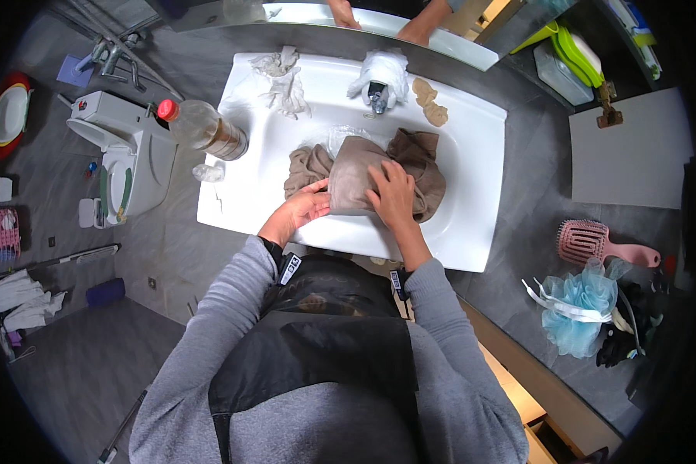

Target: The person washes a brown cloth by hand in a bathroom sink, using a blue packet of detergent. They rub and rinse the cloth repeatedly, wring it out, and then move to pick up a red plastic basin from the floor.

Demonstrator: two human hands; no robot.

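Note:
A brown cloth garment (349, 179) lies bunched in the white washbasin (460, 224), with one part drawn smooth over the basin's near side. I cannot make out what garment it is. At that part's left edge, my left hand (300, 210) has its fingers and thumb closed on the fabric. My right hand (394, 193) rests on top of the cloth with its fingers spread. Behind the cloth, some clear plastic or suds (346, 141) shows. The faucet (377, 93), wrapped in white plastic, stands at the basin's back.
On the basin's left rim stand a red-capped bottle (209, 131) and a small clear lump (208, 172). A pale crumpled cloth (286, 89) and a tan scrap (430, 102) lie along the back rim. A pink hairbrush (588, 242) and blue bath puff (580, 309) occupy the right counter.

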